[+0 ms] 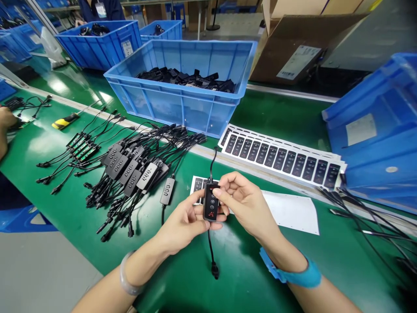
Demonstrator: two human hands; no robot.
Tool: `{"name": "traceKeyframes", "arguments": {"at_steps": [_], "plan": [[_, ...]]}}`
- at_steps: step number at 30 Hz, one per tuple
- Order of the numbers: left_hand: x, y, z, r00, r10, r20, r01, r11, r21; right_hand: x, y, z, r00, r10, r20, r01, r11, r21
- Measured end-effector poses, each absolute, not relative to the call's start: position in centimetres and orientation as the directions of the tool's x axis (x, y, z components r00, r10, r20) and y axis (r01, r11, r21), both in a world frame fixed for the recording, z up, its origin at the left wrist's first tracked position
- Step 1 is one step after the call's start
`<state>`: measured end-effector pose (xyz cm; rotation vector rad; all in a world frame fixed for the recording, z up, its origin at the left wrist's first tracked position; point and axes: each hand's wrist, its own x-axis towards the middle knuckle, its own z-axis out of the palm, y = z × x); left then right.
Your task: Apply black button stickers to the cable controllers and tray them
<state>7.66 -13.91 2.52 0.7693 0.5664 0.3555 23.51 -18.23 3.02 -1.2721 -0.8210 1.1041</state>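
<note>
A small black inline cable controller, its face showing round button marks and a red logo, is in my left hand, with the thumb and fingers closed round its sides and lower end. My right hand grips its upper right side, the thumb pressed flat on the top of the face. Short cables leave both ends; the lower one hangs to a black connector. Partly hidden behind my hands lies a label sheet beside blank white backing paper. Just left, another controller lies on the table.
Many cabled controllers are piled at left, near exposed green circuit boards and a yellow-black screwdriver. Behind stands a blue bin of black parts. Label sheets lie right of it. A person's hand shows far left.
</note>
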Motion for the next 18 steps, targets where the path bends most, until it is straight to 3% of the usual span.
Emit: {"name": "traceKeyframes", "arguments": {"at_steps": [7,18], "plan": [[7.62,-13.93,2.07,0.770,0.522,-0.366,-0.088,0.655,0.750,24.18,-18.40,2.58,0.334,0.936,-0.113,-0.256,-0.026,-0.966],[7.80,-13.90,2.74,0.773,0.517,-0.368,-0.083,0.656,0.750,23.43,-18.38,3.22,0.317,0.944,-0.089,-0.160,-0.039,-0.986]]}}
